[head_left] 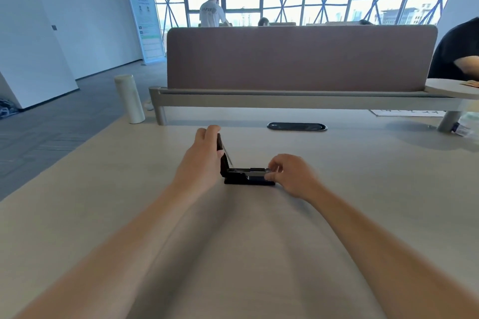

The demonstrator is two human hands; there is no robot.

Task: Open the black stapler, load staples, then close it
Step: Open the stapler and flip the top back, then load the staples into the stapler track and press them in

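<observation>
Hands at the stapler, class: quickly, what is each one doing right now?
Left hand: closed on the stapler's raised black lid, holding it open.
Right hand: fingertips pinched at the magazine's front end; whether staples are held cannot be told.

Both bare forearms extended forward from the lower corners of the view, converging toward the centre. The left hand [204,155] was raised on edge, back toward the camera, its fingers curled in a closed grip around the upright lid of the stapler [246,173]. The right hand [290,176] sat lower, palm down, thumb and fingertips pinched together at the stapler's front end.
</observation>
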